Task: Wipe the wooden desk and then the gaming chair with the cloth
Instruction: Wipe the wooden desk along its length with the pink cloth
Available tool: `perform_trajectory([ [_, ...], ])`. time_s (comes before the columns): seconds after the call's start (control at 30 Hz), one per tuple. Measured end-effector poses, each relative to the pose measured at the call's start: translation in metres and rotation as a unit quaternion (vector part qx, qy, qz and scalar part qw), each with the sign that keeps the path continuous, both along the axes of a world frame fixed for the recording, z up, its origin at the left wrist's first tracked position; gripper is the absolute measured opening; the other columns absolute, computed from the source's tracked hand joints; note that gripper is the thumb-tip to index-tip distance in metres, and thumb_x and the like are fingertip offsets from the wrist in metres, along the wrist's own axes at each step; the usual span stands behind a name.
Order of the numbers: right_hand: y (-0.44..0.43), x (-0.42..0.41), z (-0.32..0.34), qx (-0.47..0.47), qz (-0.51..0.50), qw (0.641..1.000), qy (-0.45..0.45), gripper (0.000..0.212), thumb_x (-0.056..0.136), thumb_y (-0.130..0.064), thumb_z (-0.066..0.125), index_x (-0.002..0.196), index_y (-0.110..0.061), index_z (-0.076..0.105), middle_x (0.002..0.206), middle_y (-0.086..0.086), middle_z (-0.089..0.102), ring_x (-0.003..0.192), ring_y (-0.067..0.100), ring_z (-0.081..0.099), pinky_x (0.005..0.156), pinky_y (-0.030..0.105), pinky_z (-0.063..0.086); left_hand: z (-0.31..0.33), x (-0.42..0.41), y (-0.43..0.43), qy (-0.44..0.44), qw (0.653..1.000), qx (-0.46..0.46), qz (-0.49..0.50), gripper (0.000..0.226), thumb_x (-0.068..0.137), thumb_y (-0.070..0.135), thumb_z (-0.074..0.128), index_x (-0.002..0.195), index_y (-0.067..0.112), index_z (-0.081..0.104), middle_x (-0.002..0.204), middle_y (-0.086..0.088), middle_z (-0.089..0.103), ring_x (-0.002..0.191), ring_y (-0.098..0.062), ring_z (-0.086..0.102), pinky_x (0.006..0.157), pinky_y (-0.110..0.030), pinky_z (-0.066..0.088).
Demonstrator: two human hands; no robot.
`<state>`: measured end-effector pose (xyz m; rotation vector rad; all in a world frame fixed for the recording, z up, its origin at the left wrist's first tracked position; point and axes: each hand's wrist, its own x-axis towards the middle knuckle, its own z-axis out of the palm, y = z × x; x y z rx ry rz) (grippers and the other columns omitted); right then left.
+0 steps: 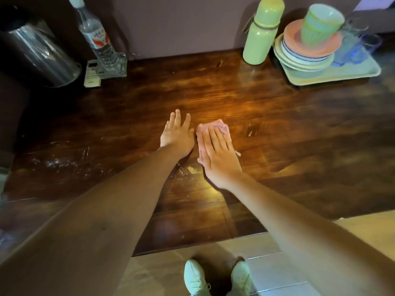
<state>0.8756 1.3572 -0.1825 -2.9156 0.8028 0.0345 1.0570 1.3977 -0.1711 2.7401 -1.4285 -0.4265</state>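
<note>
The dark wooden desk [288, 129] fills most of the view. A pink cloth [215, 127] lies near its middle. My right hand [218, 154] presses flat on the cloth with straight fingers, covering most of it. My left hand [178, 133] rests flat on the bare wood just left of the cloth, fingers spread and holding nothing. White smears and crumbs [190, 169] mark the wood near my wrists and further left. The gaming chair is not in view.
At back left stand a steel kettle [40, 52], a plastic water bottle [96, 35] in a glass dish and a white remote [92, 73]. At back right are a green flask [261, 33] and a tray [342, 73] with stacked plates, a cup and glasses. My shoes [215, 278] stand on the tiled floor below the desk's front edge.
</note>
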Motion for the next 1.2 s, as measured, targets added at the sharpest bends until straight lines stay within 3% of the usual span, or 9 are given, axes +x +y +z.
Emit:
perform_trajectory([
  [0.2, 0.059, -0.074, -0.001, 0.029, 0.043, 0.999, -0.011, 0.066, 0.111, -0.042, 0.009, 0.168, -0.009, 0.004, 0.175, 0.016, 0.008, 0.163, 0.033, 0.001, 0.13, 0.052, 0.014, 0.015, -0.021, 0.027, -0.041, 0.997, 0.046, -0.056, 0.06, 0.112, 0.034, 0.03, 0.168, 0.028, 0.01, 0.176, -0.014, 0.002, 0.162, -0.031, 0.006, 0.131, -0.047, 0.005],
  [0.33, 0.018, -0.033, 0.003, -0.027, 0.062, 0.998, 0.014, 0.072, 0.11, -0.045, 0.016, 0.167, -0.006, -0.005, 0.174, 0.022, -0.001, 0.162, 0.039, -0.005, 0.13, 0.055, 0.003, 0.017, -0.037, 0.05, -0.105, 0.991, 0.015, -0.081, 0.053, 0.108, 0.039, 0.037, 0.161, 0.03, 0.037, 0.166, -0.009, 0.034, 0.158, -0.03, 0.02, 0.13, -0.057, 0.006],
  [0.43, 0.001, -0.004, 0.002, -0.02, 0.016, 0.999, 0.033, 0.073, 0.11, -0.047, 0.017, 0.167, -0.009, -0.008, 0.175, 0.021, -0.002, 0.162, 0.039, -0.004, 0.131, 0.054, 0.003, 0.018, -0.059, 0.068, -0.14, 0.985, -0.072, -0.072, 0.041, 0.101, 0.037, 0.049, 0.138, 0.027, 0.063, 0.151, -0.007, 0.052, 0.153, -0.03, 0.028, 0.128, -0.061, 0.006],
  [0.6, 0.025, -0.028, -0.001, -0.002, -0.016, 1.0, 0.004, 0.068, 0.11, -0.042, 0.011, 0.167, -0.006, 0.0, 0.175, 0.019, 0.004, 0.162, 0.036, 0.0, 0.13, 0.052, 0.006, 0.008, -0.111, 0.115, -0.086, 0.97, -0.218, -0.071, 0.047, 0.1, 0.026, 0.052, 0.146, 0.023, 0.053, 0.159, -0.014, 0.041, 0.156, -0.033, 0.024, 0.13, -0.06, 0.01],
  [0.8, 0.089, -0.093, -0.003, 0.0, 0.001, 1.0, -0.013, 0.067, 0.11, -0.042, 0.012, 0.168, -0.009, 0.0, 0.175, 0.017, 0.006, 0.163, 0.034, -0.001, 0.13, 0.052, 0.008, -0.014, -0.142, 0.178, -0.072, 0.982, -0.17, -0.03, 0.057, 0.103, 0.039, 0.051, 0.155, 0.017, 0.041, 0.161, -0.014, 0.032, 0.148, -0.034, 0.033, 0.126, -0.052, 0.028],
  [0.93, 0.119, -0.131, -0.004, -0.005, 0.031, 0.999, 0.027, 0.074, 0.109, -0.048, 0.022, 0.168, -0.01, -0.001, 0.175, 0.017, 0.005, 0.162, 0.035, -0.002, 0.13, 0.052, 0.008, -0.012, -0.147, 0.182, -0.077, 0.985, -0.156, 0.001, 0.054, 0.102, 0.043, 0.05, 0.148, 0.017, 0.05, 0.147, -0.012, 0.042, 0.124, -0.033, 0.048, 0.102, -0.049, 0.045],
  [1.03, 0.109, -0.124, 0.01, -0.01, 0.04, 0.999, 0.013, 0.067, 0.111, -0.044, 0.025, 0.166, -0.008, 0.018, 0.169, 0.018, 0.025, 0.158, 0.037, 0.016, 0.129, 0.052, 0.012, -0.016, -0.144, 0.194, -0.089, 0.981, -0.171, -0.017, 0.055, 0.101, 0.048, 0.043, 0.144, 0.016, 0.056, 0.139, -0.009, 0.047, 0.118, -0.03, 0.05, 0.097, -0.047, 0.047],
  [1.1, 0.096, -0.113, 0.017, -0.039, 0.085, 0.995, 0.036, 0.07, 0.11, -0.047, 0.027, 0.164, -0.003, 0.021, 0.166, 0.022, 0.027, 0.155, 0.042, 0.021, 0.126, 0.056, 0.016, -0.019, -0.141, 0.202, -0.09, 0.977, -0.188, -0.035, 0.054, 0.1, 0.048, 0.044, 0.143, 0.017, 0.057, 0.139, -0.007, 0.047, 0.117, -0.029, 0.049, 0.096, -0.045, 0.046],
  [1.2, 0.082, -0.102, 0.028, -0.03, 0.072, 0.996, 0.042, 0.067, 0.103, -0.057, 0.031, 0.153, -0.013, 0.041, 0.161, 0.009, 0.033, 0.149, 0.033, 0.027, 0.115, 0.05, 0.033, -0.02, -0.139, 0.201, -0.091, 0.976, -0.197, -0.024, 0.052, 0.099, 0.047, 0.048, 0.141, 0.019, 0.058, 0.139, -0.005, 0.046, 0.117, -0.028, 0.049, 0.096, -0.044, 0.046],
])
